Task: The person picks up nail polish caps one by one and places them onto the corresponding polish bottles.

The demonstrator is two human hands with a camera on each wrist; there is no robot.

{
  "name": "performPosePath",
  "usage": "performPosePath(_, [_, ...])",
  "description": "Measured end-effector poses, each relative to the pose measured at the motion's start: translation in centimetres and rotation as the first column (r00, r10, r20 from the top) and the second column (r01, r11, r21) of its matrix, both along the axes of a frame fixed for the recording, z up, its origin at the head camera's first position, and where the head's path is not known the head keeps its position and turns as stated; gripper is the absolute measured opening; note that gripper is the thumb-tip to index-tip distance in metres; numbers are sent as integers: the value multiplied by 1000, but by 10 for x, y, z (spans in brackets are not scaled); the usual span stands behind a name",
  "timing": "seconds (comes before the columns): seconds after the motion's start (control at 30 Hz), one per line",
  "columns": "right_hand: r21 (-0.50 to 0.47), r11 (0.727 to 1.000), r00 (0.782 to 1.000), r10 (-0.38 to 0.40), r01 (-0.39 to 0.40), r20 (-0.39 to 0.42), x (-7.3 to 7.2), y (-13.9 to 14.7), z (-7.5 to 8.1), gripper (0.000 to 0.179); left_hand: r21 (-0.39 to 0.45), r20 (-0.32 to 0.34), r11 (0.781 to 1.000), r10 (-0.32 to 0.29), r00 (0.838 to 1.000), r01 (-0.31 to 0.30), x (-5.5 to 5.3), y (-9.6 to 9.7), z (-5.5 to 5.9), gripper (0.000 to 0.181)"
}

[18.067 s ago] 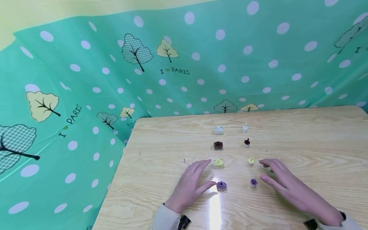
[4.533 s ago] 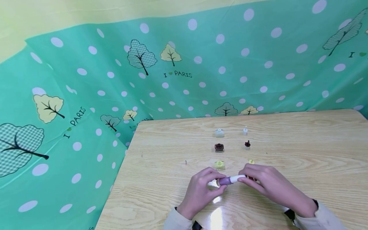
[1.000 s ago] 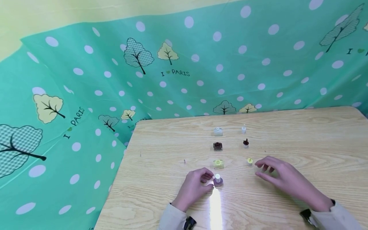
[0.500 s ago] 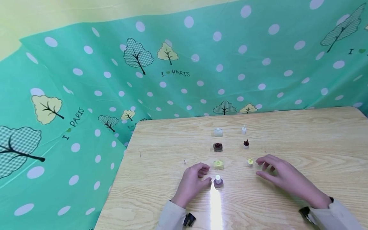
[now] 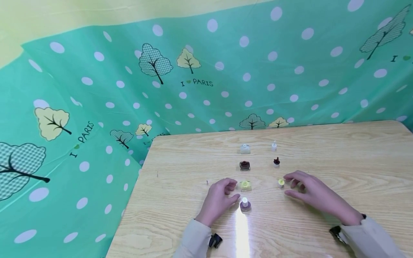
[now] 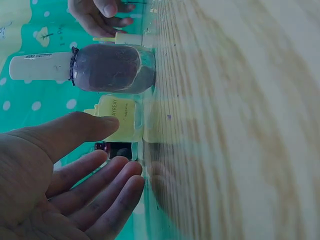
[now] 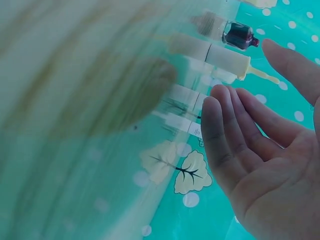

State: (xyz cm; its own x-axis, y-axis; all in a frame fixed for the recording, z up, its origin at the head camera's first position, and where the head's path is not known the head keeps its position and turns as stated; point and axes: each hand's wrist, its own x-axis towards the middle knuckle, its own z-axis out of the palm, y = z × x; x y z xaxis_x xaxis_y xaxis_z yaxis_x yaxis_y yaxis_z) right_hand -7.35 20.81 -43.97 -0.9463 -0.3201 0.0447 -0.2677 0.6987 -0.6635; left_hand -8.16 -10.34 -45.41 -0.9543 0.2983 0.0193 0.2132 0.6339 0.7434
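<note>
Half-open, the hands [image 5: 217,200] [image 5: 313,193] flank the yellow bottle [image 5: 245,186] and yellow brush cap [image 5: 281,184].

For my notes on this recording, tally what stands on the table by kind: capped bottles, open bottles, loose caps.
Capped bottles: 1, purple bottle
Open bottles: 3, yellow bottle, dark bottle, pale bottle
Loose caps: 3, yellow-brush cap, dark-brush cap, white-brush cap
Total: 7
</note>
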Motion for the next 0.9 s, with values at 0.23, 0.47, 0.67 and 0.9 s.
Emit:
performPosePath(0.23, [-17, 999, 998, 35, -34, 54, -7, -2, -3, 38, 18, 16, 1000, -6, 1000, 6, -5, 3, -3, 38])
performPosePath(0.47, [-28, 996, 993, 84, -82, 86, -13, 0, -4, 37, 4, 33, 1000, -7, 999, 7, -10, 8, -3, 38])
performPosePath(0.67, [-53, 993, 988, 110, -105, 105, -17, 0, -6, 37, 6, 37, 1000, -31, 999, 30, -12, 12, -1, 36])
performPosePath(0.9, [-73, 990, 982, 127, -118, 137, -22, -1, -7, 34, 14, 43, 999, -34, 999, 33, -14, 14, -2, 34])
